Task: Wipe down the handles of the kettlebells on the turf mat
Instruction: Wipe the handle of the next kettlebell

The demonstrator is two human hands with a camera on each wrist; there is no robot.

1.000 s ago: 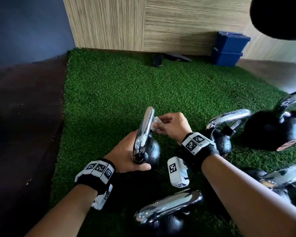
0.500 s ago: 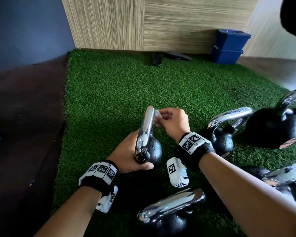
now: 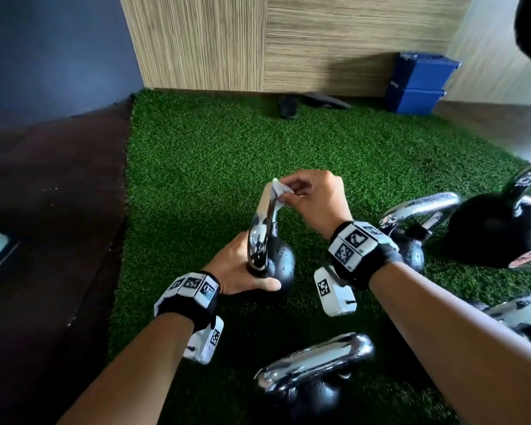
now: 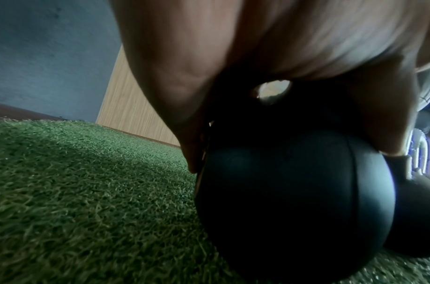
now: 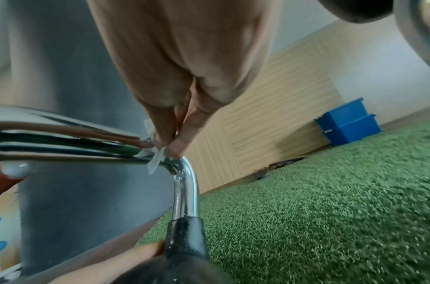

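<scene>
Chrome handle (image 3: 265, 222): belongs to the small kettlebell (image 3: 276, 265) you are working on; it stands upright near the middle of the turf mat (image 3: 196, 167), with your wipe at its far top bend.
Wipe (image 3: 279, 189): small white scrap, bunched between your fingertips and touching the chrome at the bend.
Right hand (image 3: 313, 194): your thumb and fingertips (image 5: 171, 142) are pressed together, pinching the wipe against the handle.
Left hand (image 3: 239, 271): cups the black ball low down, thumb curled across its near side, steadying it on the turf.
Technique: wrap more of the wipe around the tube rather than dabbing with a corner; follow the bend down each leg to the black collar. Keep your left hand bracing so the bell does not rock.
Remaining stock: other kettlebells (image 3: 316, 363) with chrome handles lie near you and to your right; whether they are wiped, you cannot tell from here.
Surroundings: blue boxes (image 3: 417, 84) stacked at the far wall.
</scene>
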